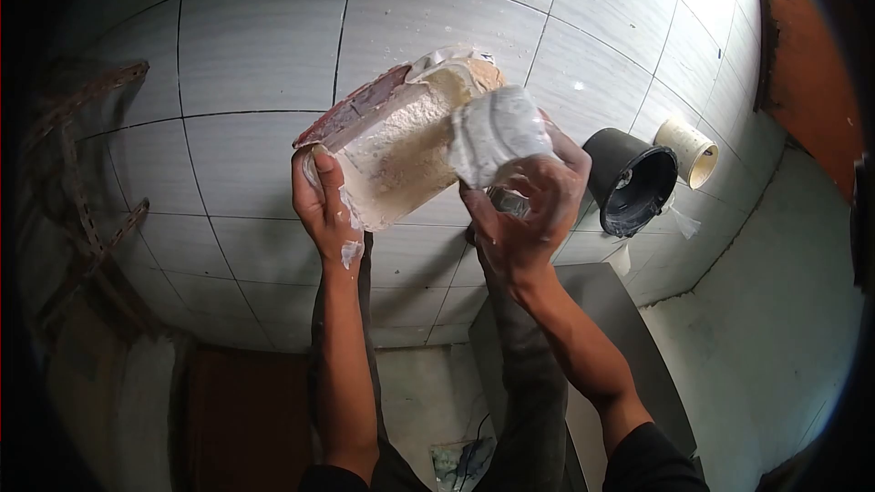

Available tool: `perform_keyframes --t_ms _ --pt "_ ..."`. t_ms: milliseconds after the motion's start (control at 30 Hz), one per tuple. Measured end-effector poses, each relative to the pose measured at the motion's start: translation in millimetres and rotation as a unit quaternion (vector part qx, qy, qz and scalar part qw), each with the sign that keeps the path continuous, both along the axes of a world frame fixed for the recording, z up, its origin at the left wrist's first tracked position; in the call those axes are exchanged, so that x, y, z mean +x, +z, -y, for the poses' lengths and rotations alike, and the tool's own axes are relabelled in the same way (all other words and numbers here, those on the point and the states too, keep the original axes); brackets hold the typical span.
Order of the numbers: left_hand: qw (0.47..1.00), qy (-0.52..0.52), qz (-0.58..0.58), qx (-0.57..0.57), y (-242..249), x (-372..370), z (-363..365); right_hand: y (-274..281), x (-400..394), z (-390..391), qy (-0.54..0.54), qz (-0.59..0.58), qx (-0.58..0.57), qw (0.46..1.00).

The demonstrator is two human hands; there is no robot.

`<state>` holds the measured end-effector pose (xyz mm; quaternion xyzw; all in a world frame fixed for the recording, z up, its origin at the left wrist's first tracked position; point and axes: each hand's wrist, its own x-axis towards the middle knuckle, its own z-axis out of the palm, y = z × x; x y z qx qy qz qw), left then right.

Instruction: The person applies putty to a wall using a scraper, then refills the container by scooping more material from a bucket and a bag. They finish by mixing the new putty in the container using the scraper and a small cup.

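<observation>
My left hand (319,200) is closed on the near left corner of a powdery, cream-coated trough-like piece (383,150), thumb on top. A reddish-purple edge runs along its far left side, and its far end is whitish and tan. White paste clings to my left thumb and wrist. My right hand (538,205), also smeared white, grips a ridged, whitish, cup-like plastic container (497,137) from the right. This container is tilted and overlaps the right end of the trough-like piece. What is inside it is hidden.
Light tiles with dark joints (264,46) make up the floor, with white specks on it. A black bucket (633,184) lies on its side at right, beside a cream tub (688,153). A grey box-like surface (592,310) stands near my right forearm. Rusty metal frames (91,210) are at left.
</observation>
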<state>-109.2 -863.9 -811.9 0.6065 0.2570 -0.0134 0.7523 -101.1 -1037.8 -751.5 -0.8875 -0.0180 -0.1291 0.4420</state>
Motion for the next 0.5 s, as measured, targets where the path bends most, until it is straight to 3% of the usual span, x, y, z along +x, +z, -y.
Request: perform_keyframes --t_ms 100,167,200,233,300,367,433,467,500 --pt "1.0 0.016 0.012 -0.018 2 5 5 1 -2 6 0.033 -0.029 -0.068 0.997" --pt "1.0 -0.005 0.008 -0.007 1 3 1 -4 -7 8 -0.004 -0.025 0.0 1.0" --pt "1.0 -0.02 0.009 0.007 2 2 -1 -4 -7 2 -0.075 -0.005 0.071 0.995" --pt "1.0 -0.018 0.012 0.009 1 3 -1 -4 -6 2 -0.073 -0.003 0.073 0.995" --pt "1.0 -0.002 0.009 -0.014 0 5 1 0 -7 4 0.051 0.01 -0.007 0.999" --pt "1.0 -0.017 0.005 -0.002 1 3 0 0 -15 8 0.011 0.012 -0.005 1.0" --pt "1.0 -0.024 0.008 0.012 4 6 1 -10 -25 17 -0.043 -0.008 0.077 0.996" --pt "1.0 -0.015 0.008 -0.007 7 9 4 -2 -23 21 0.029 -0.017 0.061 0.998" --pt "1.0 -0.007 0.007 -0.025 9 10 6 -1 -28 22 0.028 -0.017 0.058 0.998"
